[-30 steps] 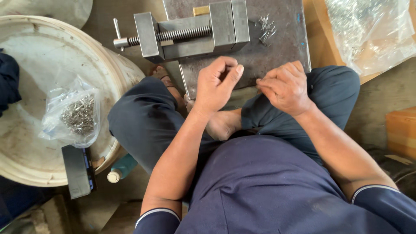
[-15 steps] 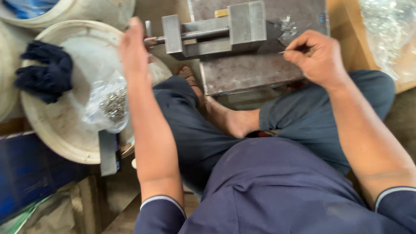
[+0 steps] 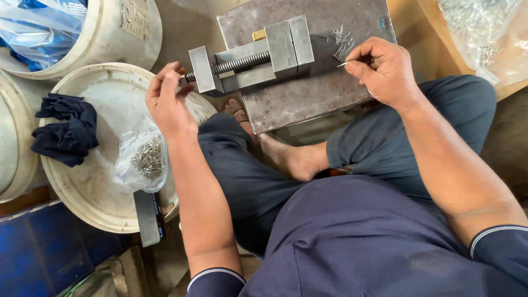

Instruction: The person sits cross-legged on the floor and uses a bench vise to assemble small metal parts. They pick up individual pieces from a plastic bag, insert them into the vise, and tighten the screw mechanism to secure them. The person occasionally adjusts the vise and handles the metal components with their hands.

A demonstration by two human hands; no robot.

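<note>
While the person sits cross-legged, a clear plastic bag of small metal pins (image 3: 144, 159) lies at 9 o'clock on an upturned white bucket lid (image 3: 93, 203), crumpled and half open. At 11 o'clock a white bucket (image 3: 129, 33) bears a small pale rectangular label on its wall and holds a blue plastic bag (image 3: 38, 25). At 1 o'clock a second clear bag of pins (image 3: 484, 36) rests on a tan board. A dark folded cloth (image 3: 63, 129) lies on the lid, toward 9 o'clock. A small steel vise (image 3: 256, 55) stands on a grey steel plate (image 3: 308, 96) at 12 o'clock, with a few loose pins (image 3: 342, 41) scattered just beside its fixed block. Left hand (image 3: 168, 102): fingers curled closed around the handle end of the vise screw, at the lid's upper edge. Right hand (image 3: 385, 71): thumb and forefinger pinched together on a single thin pin (image 3: 344, 64), its tip pointing toward the vise; other fingers loosely curled. Hands are well apart, on opposite sides of the vise. A grey flat tool (image 3: 147, 217) lies at the lid's lower rim, 8 o'clock.
</note>
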